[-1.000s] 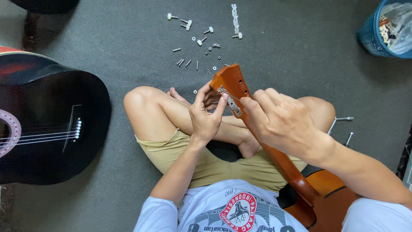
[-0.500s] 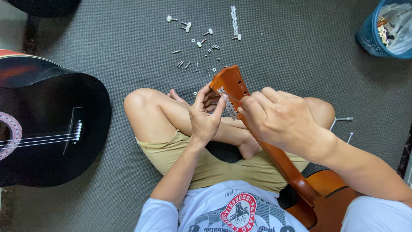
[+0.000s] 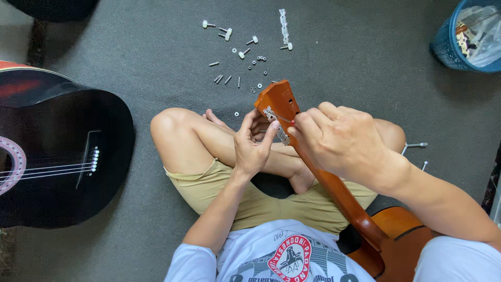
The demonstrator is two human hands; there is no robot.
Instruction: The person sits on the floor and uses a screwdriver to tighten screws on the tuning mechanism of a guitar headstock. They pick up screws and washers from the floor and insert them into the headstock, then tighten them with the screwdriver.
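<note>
Now our left hand (image 3: 254,146) pinches the metal plate (image 3: 275,125) on the guitar head (image 3: 276,104), our right hand (image 3: 342,141) grips a small screwdriver (image 3: 284,119), many screws (image 3: 224,79) still lie out

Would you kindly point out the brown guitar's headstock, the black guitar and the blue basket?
Headstock (image 3: 275,99): head view, on its bare wooden top end.
Black guitar (image 3: 57,167): head view, on the lower body.
Blue basket (image 3: 448,49): head view, on its mesh wall.

A black guitar (image 3: 57,156) lies on grey carpet (image 3: 365,52); a blue basket (image 3: 459,39) — top right corner.
</note>
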